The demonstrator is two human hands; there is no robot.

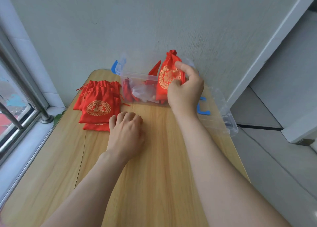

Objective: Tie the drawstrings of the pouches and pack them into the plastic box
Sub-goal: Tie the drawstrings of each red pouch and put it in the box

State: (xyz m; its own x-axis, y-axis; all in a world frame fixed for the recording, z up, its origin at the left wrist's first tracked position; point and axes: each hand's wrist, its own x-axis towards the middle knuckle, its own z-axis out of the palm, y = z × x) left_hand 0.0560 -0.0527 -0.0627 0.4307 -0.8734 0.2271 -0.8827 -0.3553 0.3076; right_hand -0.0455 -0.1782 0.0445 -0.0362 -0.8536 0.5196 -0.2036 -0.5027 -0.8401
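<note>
The drop itself is what I'd worry about. The right hand (186,89) holds a red pouch (169,76) upright over the right end of the plastic box (135,76), which stands at the desk's (154,166) far edge, close to the wall. The pouch's lower end looks to be at the rim or just inside it. A few packed pouches (127,93) lie loosely in the box along with something pale and crumpled. Let go standing tall, this one could lean on the box wall and flop out over the rim. It could also sit so high that the clear lid (221,110), lying at the desk's right edge, would not close. The box looks light, so a hard push down might shove it along the desk. The neck is gathered shut, but I cannot tell whether the cords are really knotted; a loose tie could open in the box.

The grip is clamped on the pouch's right side — thumb and fingers curled round the body beside the gold emblem — with the puckered neck standing clear above the hand.

The left hand (127,132) rests knuckles-up on the desk, fingers loosely curled and holding nothing — just beside the pile of pouches (98,105) waiting near the left edge.
</note>
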